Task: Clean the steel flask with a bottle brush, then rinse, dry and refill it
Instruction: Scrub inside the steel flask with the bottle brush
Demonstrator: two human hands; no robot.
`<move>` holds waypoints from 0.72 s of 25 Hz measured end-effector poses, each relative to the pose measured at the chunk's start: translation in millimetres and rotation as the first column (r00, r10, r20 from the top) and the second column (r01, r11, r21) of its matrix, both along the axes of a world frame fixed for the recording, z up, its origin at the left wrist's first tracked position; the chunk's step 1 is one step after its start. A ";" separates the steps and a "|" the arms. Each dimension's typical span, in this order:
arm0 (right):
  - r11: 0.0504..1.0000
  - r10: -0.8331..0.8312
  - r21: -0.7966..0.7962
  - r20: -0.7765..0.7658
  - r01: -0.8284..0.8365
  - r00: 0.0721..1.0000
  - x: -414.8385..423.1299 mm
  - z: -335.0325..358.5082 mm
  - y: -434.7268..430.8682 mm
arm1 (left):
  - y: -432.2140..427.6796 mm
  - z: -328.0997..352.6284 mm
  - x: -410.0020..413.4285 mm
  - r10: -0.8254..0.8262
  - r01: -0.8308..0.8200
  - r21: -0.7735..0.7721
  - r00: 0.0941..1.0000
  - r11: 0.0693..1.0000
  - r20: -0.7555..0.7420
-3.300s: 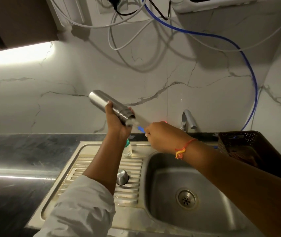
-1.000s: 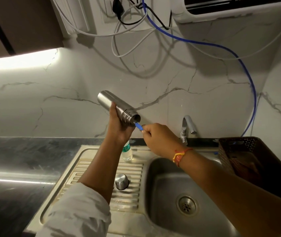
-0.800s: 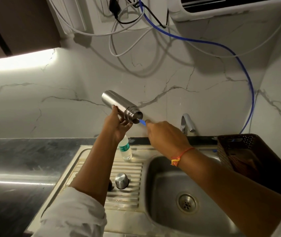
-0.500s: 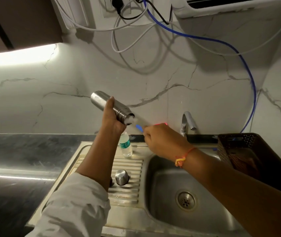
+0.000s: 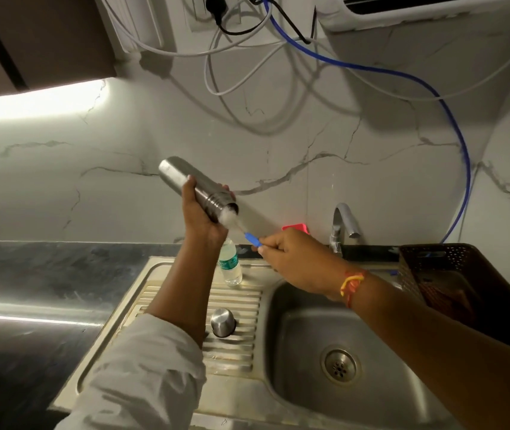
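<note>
The steel flask (image 5: 185, 178) is held in the air, up and to the left of the sink basin (image 5: 294, 336). It slants with its base high and its open mouth tipped down toward the basin. The left hand (image 5: 202, 221) wraps round its neck end from below. The white bristles of the bottle brush (image 5: 230, 219) bulge at the mouth, and its thin stem runs down to a blue handle. The right hand (image 5: 297, 259) pinches that handle at the fingertips, above the basin's back-left corner.

This looks like the scrubbing step. To do it well, the stem should stay in line with the flask so the wire does not kink at the rim. The head should reach right to the base and twist on each stroke. A fingertip pinch gives little push, so a fuller hold on the handle would likely serve better. Wet steel can slip, so the left hand needs a firm grip.

The bristles hide the inside of the flask, so I cannot tell what it holds. A small plastic bottle (image 5: 230, 268) with a green label stands on the drainboard at the basin's back-left, and its contents look clear. A steel cap (image 5: 223, 322), probably the flask's, sits dome-up on the drainboard just left of the basin. In the basin only the drain strainer (image 5: 340, 364) shows. A brown perforated basket (image 5: 452, 265) stands just right of the basin, and its inside is too dark to read.
</note>
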State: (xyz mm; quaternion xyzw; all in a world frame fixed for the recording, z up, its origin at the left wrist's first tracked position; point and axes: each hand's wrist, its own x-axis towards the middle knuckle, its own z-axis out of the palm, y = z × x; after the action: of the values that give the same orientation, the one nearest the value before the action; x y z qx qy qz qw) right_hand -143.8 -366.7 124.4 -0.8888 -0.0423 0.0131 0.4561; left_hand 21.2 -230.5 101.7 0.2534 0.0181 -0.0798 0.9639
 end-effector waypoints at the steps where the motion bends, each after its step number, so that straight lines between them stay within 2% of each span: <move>1: 0.998 -0.015 0.057 -0.012 0.016 1.000 4.5 1.7 -0.9 | -6.4 -2.9 -6.2 -0.023 0.023 0.017 1.000 1.000 0.012; 4: 0.990 -0.041 0.131 -0.054 0.048 0.998 8.1 1.1 -1.6 | -14.7 -2.4 -15.2 -0.072 0.067 0.086 0.996 0.994 0.057; 7: 0.990 0.004 0.140 -0.081 0.008 0.997 4.2 -2.5 -5.2 | 0.5 6.7 -5.0 -0.034 0.033 0.010 0.998 0.999 0.049; 10: 0.947 -0.012 0.314 -0.171 0.066 0.985 15.7 -2.7 -8.6 | -14.0 0.5 -15.8 -0.098 0.093 0.074 0.993 0.993 0.064; 11: 0.944 -0.023 0.320 -0.173 0.079 0.985 20.0 -3.6 -7.3 | -18.3 -2.4 -18.4 -0.099 0.092 0.107 0.993 0.990 0.064; 14: 0.995 -0.066 0.068 0.000 0.066 0.998 26.4 -11.0 -4.2 | -10.5 -5.1 -12.4 -0.126 0.116 0.172 0.991 0.978 0.046; 16: 0.990 -0.080 -0.106 0.126 0.093 0.989 28.5 -16.9 -8.2 | -5.5 -5.8 -8.6 -0.176 0.175 0.275 0.984 0.945 -0.021; 18: 0.957 -0.076 -0.259 0.210 0.130 0.975 31.0 -20.1 -13.3 | -4.9 -6.9 -3.8 -0.160 0.182 0.339 0.983 0.923 -0.091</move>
State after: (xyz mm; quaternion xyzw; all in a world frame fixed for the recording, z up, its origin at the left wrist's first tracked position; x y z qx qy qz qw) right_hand -112.8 -380.0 104.4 -0.9407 -0.0388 -0.0937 0.3236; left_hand 17.4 -235.4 94.8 0.4169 0.0395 -0.1670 0.8926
